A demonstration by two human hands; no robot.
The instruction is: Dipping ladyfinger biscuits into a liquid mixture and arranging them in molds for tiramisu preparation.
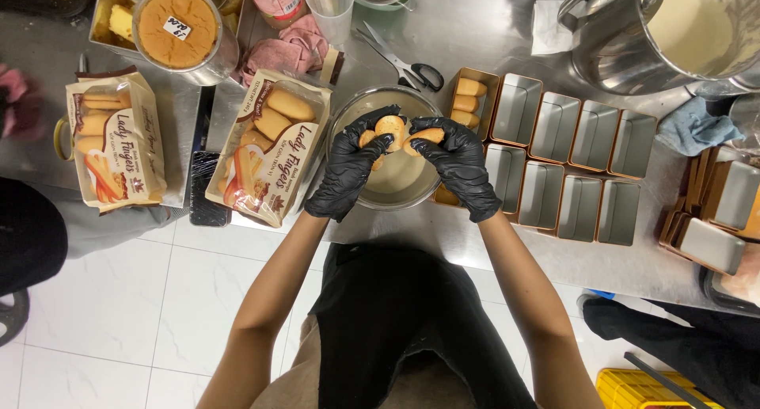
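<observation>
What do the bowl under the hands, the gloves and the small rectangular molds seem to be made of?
Bowl: probably steel, shiny grey with reflections. Gloves on left hand and right hand: thin black rubber-like film, wrinkled, slightly glossy. Molds: likely coated metal, matte grey inside, copper-coloured rims.

On my feed I see a steel tabletop carrying two rows of small rectangular tins, most of them bare inside. A pair of black-handled scissors lies beside a pink cloth. Far left sits a second biscuit packet, closed at its lower end. A round tub of tan paste stands behind it. At upper right a large steel pot holds pale cream, with a blue cloth just below it.
</observation>
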